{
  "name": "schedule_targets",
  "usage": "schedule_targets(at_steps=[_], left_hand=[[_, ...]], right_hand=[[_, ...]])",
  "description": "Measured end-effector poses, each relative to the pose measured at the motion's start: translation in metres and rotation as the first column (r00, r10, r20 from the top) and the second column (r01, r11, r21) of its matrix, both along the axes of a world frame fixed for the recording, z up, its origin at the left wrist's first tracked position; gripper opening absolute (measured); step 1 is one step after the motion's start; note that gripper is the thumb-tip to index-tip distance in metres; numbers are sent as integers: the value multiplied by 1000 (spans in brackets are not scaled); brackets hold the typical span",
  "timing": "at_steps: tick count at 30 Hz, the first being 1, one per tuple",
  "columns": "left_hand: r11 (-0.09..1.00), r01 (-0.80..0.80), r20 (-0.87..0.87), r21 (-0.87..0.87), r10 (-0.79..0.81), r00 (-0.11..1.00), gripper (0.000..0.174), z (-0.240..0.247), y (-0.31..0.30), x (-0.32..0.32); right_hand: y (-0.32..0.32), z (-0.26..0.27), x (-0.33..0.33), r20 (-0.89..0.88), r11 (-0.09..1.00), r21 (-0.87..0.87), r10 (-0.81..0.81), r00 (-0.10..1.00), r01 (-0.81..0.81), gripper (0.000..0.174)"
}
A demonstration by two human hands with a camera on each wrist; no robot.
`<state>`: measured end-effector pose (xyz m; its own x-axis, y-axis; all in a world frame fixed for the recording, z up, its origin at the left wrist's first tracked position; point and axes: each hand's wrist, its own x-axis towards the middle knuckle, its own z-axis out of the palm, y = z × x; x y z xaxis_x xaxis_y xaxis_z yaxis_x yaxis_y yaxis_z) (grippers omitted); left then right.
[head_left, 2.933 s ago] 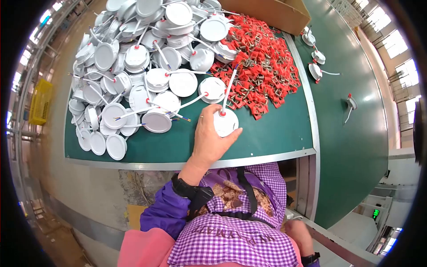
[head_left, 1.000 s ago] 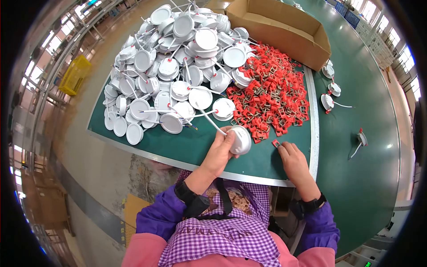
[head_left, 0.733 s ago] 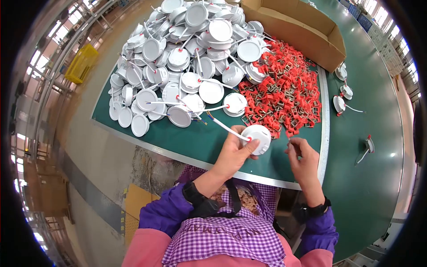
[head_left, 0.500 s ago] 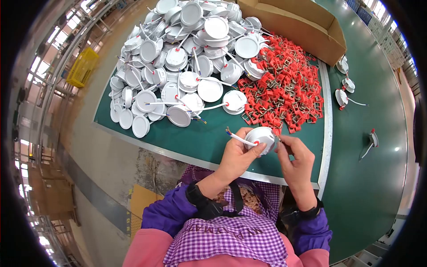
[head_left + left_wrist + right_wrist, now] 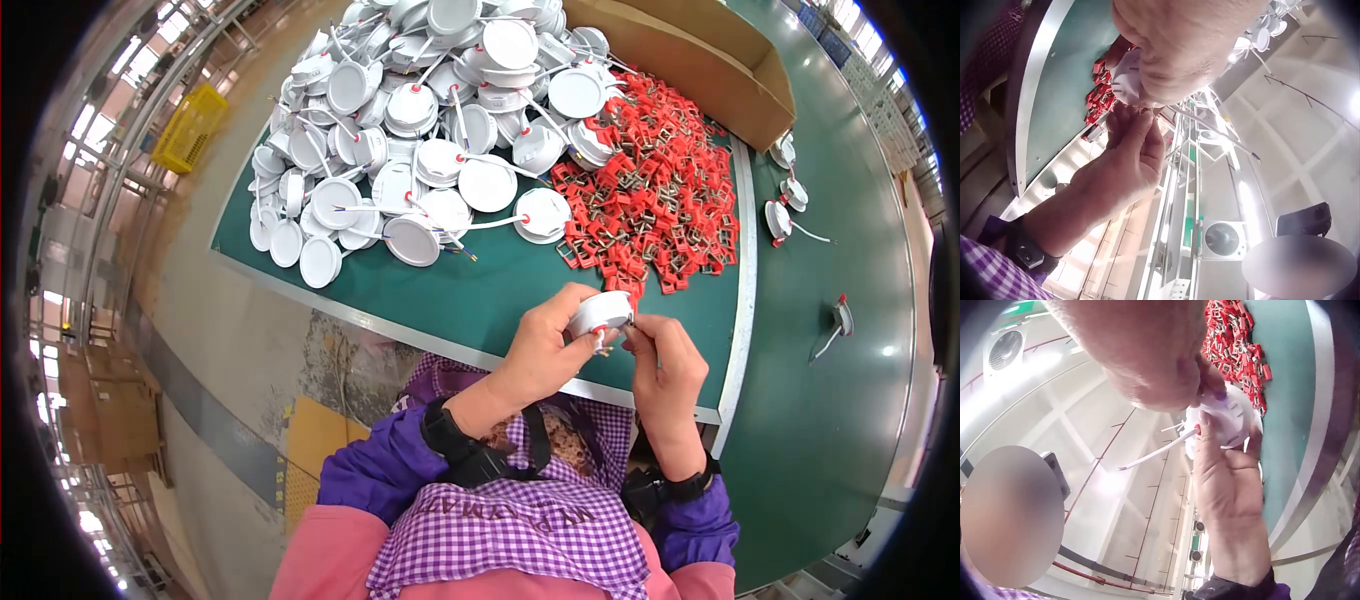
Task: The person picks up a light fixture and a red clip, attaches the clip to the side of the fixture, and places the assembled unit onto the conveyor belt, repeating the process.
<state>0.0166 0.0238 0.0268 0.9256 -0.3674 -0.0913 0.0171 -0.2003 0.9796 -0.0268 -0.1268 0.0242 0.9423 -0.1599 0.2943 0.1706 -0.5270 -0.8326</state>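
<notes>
My left hand (image 5: 545,345) holds a white round downlight (image 5: 602,312) above the table's front part, thumb on its back. The downlight is tilted, and its short white cable (image 5: 1160,452) leaves the body at a red grommet. My right hand (image 5: 668,365) pinches a small red spring clip right at the downlight's rim; the fingers mostly hide the clip. In the left wrist view both hands meet at the downlight (image 5: 1126,78). Beyond them lies a heap of red spring clips (image 5: 655,190), and to its left a large pile of white downlights (image 5: 410,110).
The green table (image 5: 480,300) has a metal front edge (image 5: 440,345). A cardboard box (image 5: 700,65) stands at the back right. Several downlights lie on the green surface at the right (image 5: 810,270), one of them (image 5: 845,318) apart from the others.
The left hand has lifted and turned the downlight, its cable now toward the body. The right hand came up from below the table, took a red spring clip and brought it to the rim.
</notes>
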Motion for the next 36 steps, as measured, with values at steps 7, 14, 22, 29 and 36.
schedule_targets(at_steps=[7,14,22,29,36], left_hand=[[977,135,-108,-167,-154,982,31,-3,10,-5],[968,189,-208,-165,-222,953,30,-8,9,-7],[958,87,-304,-272,-171,937,32,-8,20,0],[991,26,-376,-134,-75,924,32,7,42,5],[786,-300,-662,-541,-177,728,35,3,42,-2]], right_hand=[[-12,8,-7,-331,881,468,100,938,71,33],[-19,-10,-12,-405,756,649,246,881,87,40],[-40,-23,15,-374,834,552,260,890,-12,26],[-32,-37,71,-180,974,-214,31,983,-70,21],[-23,-39,71,-268,975,-207,18,963,-76,19]])
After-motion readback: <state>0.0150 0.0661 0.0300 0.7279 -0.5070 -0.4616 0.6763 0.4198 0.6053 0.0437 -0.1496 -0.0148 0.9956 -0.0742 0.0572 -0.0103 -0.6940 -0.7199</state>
